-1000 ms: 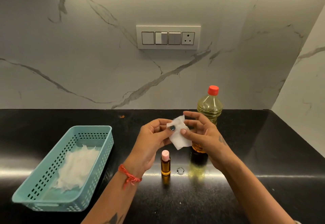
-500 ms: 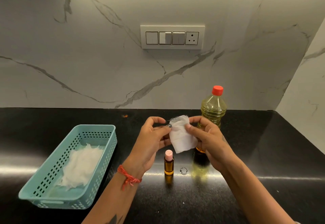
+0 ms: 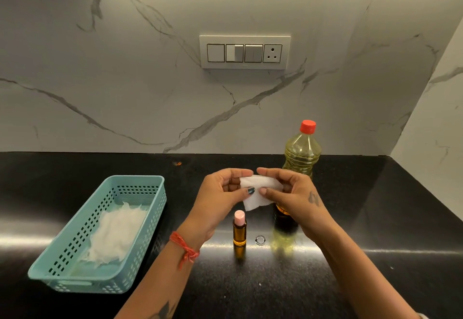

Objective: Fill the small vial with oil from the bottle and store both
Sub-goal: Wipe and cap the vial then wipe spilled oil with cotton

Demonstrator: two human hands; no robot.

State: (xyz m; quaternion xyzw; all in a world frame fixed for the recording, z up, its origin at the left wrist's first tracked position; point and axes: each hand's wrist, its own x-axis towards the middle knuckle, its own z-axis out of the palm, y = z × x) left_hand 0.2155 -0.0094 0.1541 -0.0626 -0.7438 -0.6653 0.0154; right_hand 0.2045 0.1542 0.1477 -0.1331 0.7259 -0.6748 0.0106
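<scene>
I am standing at a glossy black stone counter [image 3: 375,231] against a white marble wall, looking down at my two hands. My left hand [image 3: 220,199] and my right hand [image 3: 290,198] are meeting above the middle of the counter, each one pinching an edge of a small white square of tissue [image 3: 258,193] between thumb and fingertips, so the tissue is hanging between them. Just near of my hands, a small amber glass vial with a pink stopper [image 3: 239,231] is standing upright on the counter. A tiny silver ring [image 3: 260,240] is lying just to its right. Behind my right hand, a tall clear plastic bottle of yellow oil with a red cap [image 3: 303,150] is standing upright, capped. Well to the left, a teal perforated plastic basket [image 3: 75,238] is sitting on the counter, holding crumpled white tissue [image 3: 115,233]. A white switch panel [image 3: 245,52] is mounted on the wall.
</scene>
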